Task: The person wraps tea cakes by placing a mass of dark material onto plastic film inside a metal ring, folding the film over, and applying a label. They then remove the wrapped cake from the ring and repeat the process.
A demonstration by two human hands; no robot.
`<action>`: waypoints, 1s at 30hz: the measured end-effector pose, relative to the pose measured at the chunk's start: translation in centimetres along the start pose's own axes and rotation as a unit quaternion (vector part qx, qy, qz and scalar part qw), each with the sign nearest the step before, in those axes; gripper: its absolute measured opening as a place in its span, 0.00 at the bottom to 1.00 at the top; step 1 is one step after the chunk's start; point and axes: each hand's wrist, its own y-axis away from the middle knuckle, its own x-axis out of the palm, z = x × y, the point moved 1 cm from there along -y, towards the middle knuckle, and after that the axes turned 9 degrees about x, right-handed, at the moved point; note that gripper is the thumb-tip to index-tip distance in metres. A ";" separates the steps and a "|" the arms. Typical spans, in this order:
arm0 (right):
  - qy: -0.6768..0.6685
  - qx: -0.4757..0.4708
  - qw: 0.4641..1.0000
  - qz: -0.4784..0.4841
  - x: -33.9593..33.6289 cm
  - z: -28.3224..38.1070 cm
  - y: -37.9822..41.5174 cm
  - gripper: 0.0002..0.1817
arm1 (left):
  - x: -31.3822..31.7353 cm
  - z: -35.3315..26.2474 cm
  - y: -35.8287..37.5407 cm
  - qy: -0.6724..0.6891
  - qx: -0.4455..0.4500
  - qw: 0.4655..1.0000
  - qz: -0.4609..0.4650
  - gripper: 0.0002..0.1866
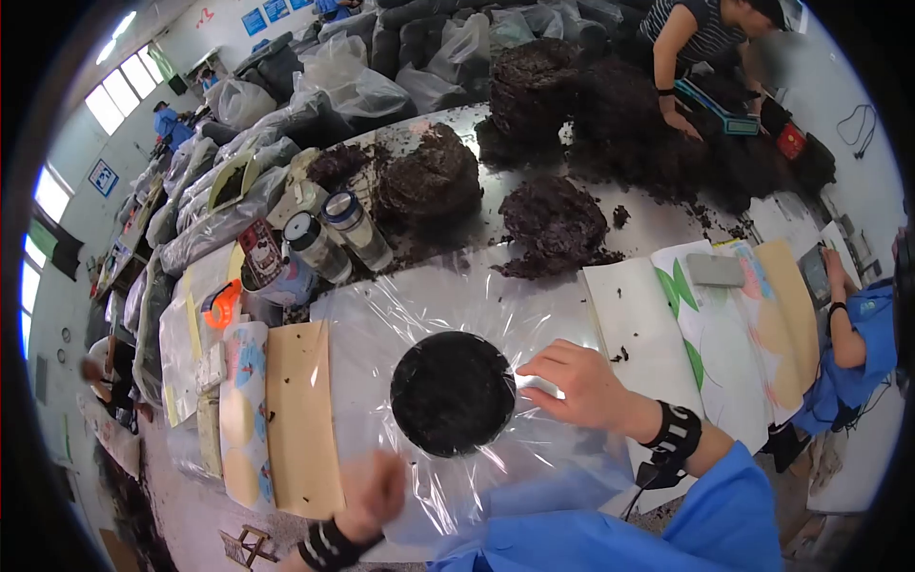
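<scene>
A round, dark cake (453, 394) sits in the middle of the desk (488, 227), on a big, shiny, clear plastic sheet (534, 477). The sheet has lots of creases that spread out around the cake. The right hand (572, 386) is at the right edge of the cake. Its thumb and fingers are bent in and pinch a bit of the sheet. The left hand (375, 491) is low down, to the left of the cake and apart from it. It is curled and blurry, so I cannot tell if it has any plastic in it. Both wrists wear black bands.

To the left of the sheet is a tan board (298, 419), and near that is an orange tape holder (223, 304). Two clear jars with lids, a silver-topped jar (319, 248) and a blue-topped jar (358, 232), stand side by side behind them. Past the cake are a brown clump (431, 176) and a dark purple clump (555, 226), with crumbs about.

On the right lies white paper with green leaves (681, 329), and a gray block (715, 271) rests near its top. At the back, a co-worker in a striped shirt (705, 36) leans over a big dark heap (634, 129). Another co-worker's blue sleeve (869, 319) shows at the far right.
</scene>
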 end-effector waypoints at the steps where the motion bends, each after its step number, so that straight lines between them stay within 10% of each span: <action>1: 0.000 0.001 1.000 0.002 0.2 0.1 0.3 0.15 | 0.7 0.2 -4.0 0.063 -0.095 0.993 0.001 0.09; 2: 0.049 0.023 0.997 -0.046 0.5 0.2 0.4 0.24 | 1.6 0.3 -7.4 0.124 -0.187 0.974 0.001 0.09; 4: 0.100 0.044 0.990 -0.095 0.6 -0.2 1.1 0.33 | 4.4 2.8 -10.7 0.087 0.030 0.987 0.129 0.10; 7: 0.075 0.220 0.971 -0.054 0.3 -3.6 3.8 0.57 | 5.4 5.4 -17.0 -0.020 0.065 0.990 0.120 0.11; 10: -0.255 0.378 0.886 0.083 1.2 -7.4 6.1 0.53 | 9.0 13.5 -24.6 -0.103 0.015 0.980 0.170 0.19; 16: -0.114 0.306 0.934 -0.147 -3.9 -13.4 4.0 0.33 | 19.7 25.5 -26.3 -0.161 -0.137 0.943 0.258 0.40; 20: 0.034 0.188 0.964 -0.187 -5.0 -16.5 -1.5 0.29 | 20.2 27.1 -26.3 -0.075 -0.039 0.981 0.176 0.20; 24: -0.015 0.206 0.919 -0.337 -3.9 -25.0 -8.2 0.29 | 13.9 18.6 -29.1 -0.072 -0.015 0.997 -0.016 0.13; 30: -0.076 0.384 0.848 -0.358 -4.3 -32.3 -12.6 0.42 | 14.2 9.6 -29.5 0.163 -0.045 0.978 0.125 0.29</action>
